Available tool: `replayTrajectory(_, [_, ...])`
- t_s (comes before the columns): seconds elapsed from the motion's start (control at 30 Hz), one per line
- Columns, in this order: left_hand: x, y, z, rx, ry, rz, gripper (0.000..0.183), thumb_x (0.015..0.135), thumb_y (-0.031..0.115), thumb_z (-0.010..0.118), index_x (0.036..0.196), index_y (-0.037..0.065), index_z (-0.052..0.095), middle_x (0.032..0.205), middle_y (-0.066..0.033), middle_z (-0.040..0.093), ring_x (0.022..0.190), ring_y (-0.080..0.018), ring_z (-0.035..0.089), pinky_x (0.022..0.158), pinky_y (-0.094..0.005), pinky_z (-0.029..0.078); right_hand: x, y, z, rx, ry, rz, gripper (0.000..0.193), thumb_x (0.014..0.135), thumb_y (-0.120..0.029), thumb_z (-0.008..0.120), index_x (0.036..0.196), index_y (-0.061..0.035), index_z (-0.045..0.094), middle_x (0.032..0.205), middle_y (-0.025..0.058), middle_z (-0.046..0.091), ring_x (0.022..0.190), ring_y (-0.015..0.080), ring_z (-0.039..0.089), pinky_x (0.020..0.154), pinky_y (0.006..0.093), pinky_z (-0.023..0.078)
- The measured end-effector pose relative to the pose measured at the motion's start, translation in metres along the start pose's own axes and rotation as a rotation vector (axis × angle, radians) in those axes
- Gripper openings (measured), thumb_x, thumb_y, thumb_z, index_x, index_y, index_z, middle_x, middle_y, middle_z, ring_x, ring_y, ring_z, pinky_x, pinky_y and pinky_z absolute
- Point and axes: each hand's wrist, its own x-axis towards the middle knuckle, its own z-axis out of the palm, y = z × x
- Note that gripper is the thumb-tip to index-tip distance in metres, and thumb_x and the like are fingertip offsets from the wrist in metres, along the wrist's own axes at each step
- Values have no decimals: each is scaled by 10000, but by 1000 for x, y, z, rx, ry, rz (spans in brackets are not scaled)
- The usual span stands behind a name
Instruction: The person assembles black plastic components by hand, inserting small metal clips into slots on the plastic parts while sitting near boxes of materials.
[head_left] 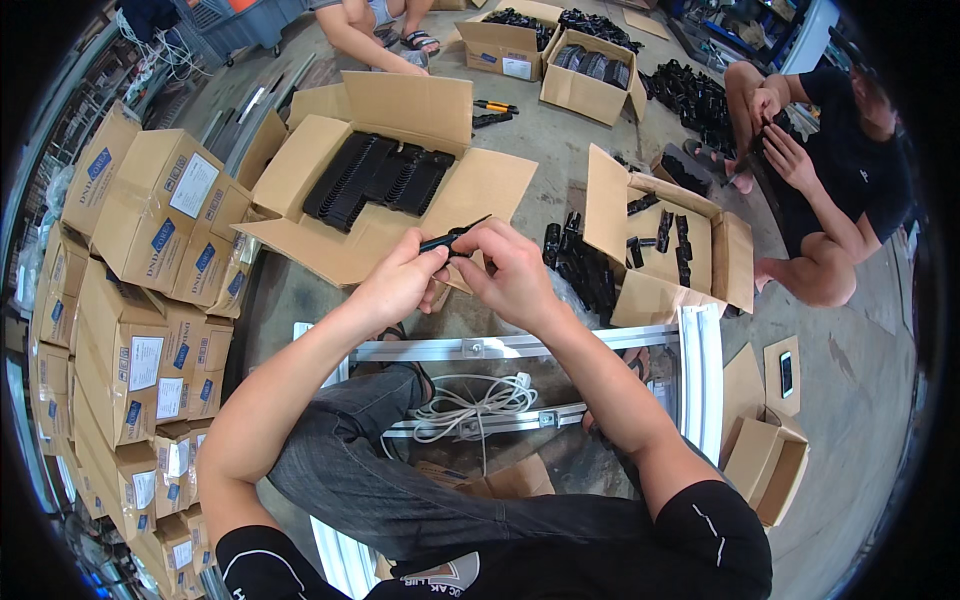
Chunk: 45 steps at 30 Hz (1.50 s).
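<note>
Both hands meet over the person's knees, closed around one slim black plastic part. The left hand pinches its near end between thumb and curled fingers, while the right hand wraps its fingers over the middle from the other side, thumb tucked under; the two hands touch each other. The part's thin tip pokes out just beyond the right fingertips, pointing away and slightly up.

Straight past the fingertips lies an open cardboard box, flaps spread flat, with rows of black parts stacked on edge inside (neat and close-packed). To the right of the right fingers sits a loose heap of black parts on clear plastic, and just beyond it a second open carton with more pieces scattered in it. Beneath the hands, nearer the person, runs an aluminium rail frame with a coiled white cable resting between its bars.

Far left of the left fingers stands a stack of sealed cartons with labels. Well beyond the right fingers, another person sits on the concrete floor handling a black piece; a third person's arm reaches in at the top. A phone lies on cardboard at right.
</note>
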Motion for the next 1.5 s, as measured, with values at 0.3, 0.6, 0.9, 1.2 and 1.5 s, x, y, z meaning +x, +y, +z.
replayTrajectory(0.3, [0,0,1,15,23,-12,228,1024,230,473,1159,48,487,848,-26,581,651,-76,509,556,-262,463,-2,0,1,5,-14,15,185,782,-7,725,954,-31,660,918,67,630,661,167,587,559,281,470])
replayTrajectory(0.6, [1,1,1,10,19,6,223,997,198,468,1131,20,457,824,-28,562,639,-95,513,538,-286,471,-3,4,4,-27,0,-66,170,785,15,694,943,-29,648,943,94,644,712,236,636,598,315,501])
replayTrajectory(0.9, [1,1,0,4,30,11,163,1007,199,469,1081,57,494,838,-43,601,622,-89,520,540,-270,466,-3,4,3,-67,-7,-84,146,799,0,684,935,-41,651,936,105,646,769,289,667,637,356,537])
replayTrajectory(1.2, [2,-1,-2,-14,15,17,188,1004,191,476,1121,45,498,845,-43,603,630,-95,518,553,-277,468,-2,0,-1,-96,-38,-89,151,804,-30,689,946,-44,643,945,105,645,777,298,674,649,367,546])
replayTrajectory(1.5, [0,2,3,61,52,72,206,1014,196,471,1143,36,487,872,-35,598,625,-76,523,539,-248,461,-6,-3,1,-12,22,55,190,816,-95,727,952,-28,614,860,131,628,764,308,661,637,386,523])
